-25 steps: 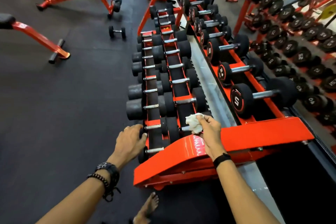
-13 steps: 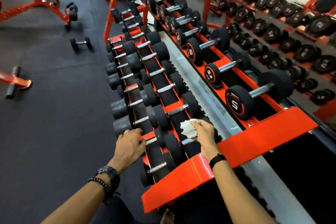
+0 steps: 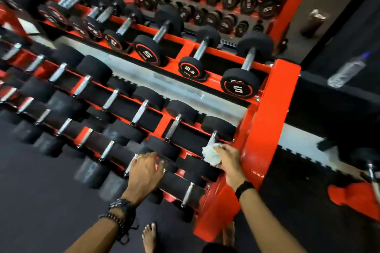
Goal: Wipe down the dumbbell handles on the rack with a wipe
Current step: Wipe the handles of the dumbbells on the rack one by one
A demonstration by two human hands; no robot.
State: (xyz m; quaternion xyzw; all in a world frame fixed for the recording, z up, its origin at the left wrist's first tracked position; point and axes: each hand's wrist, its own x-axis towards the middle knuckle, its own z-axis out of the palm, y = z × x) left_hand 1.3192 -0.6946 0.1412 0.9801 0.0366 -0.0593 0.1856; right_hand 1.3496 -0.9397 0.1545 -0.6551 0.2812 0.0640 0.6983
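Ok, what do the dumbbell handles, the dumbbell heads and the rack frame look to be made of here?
Dumbbell handles: bright metal, probably chrome-plated steel, going by the silver shine and reflections.
Dumbbell heads: matte black, likely rubber-coated, with a dull surface and red-and-white printed numbers.
Rack frame: metal with glossy red paint or powder coat, showing highlights and bolted joints.
Wipe in the right hand: white, crumpled; paper or cloth, cannot tell.

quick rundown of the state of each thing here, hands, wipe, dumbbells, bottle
right hand: grips the wipe, at a dumbbell handle
wipe: crumpled, white, pressed on the handle's near end
dumbbell handle: on the rack, last in its row
left hand: fingers spread, rests on a dumbbell in the front row
rack: red, rows full of dumbbells
bottle: clear plastic, blurred, capped, on the black ledge
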